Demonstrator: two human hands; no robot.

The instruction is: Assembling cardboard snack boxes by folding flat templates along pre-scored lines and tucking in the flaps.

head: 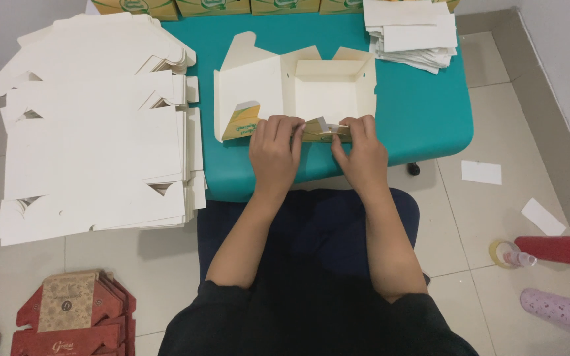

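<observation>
We judge the box [318, 92] light, thin card, creasing easily; our left hand [276, 148] and right hand [363, 150] pinch its near flap [322, 127], best held along folds

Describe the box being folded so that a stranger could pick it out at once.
Start at the teal table. At the middle of its near edge sits a half-folded cream carton, open upward, with the left hand and right hand pressing its front flap. Unlike the flat cardboard stack to the left, it alone stands up as a box.
</observation>
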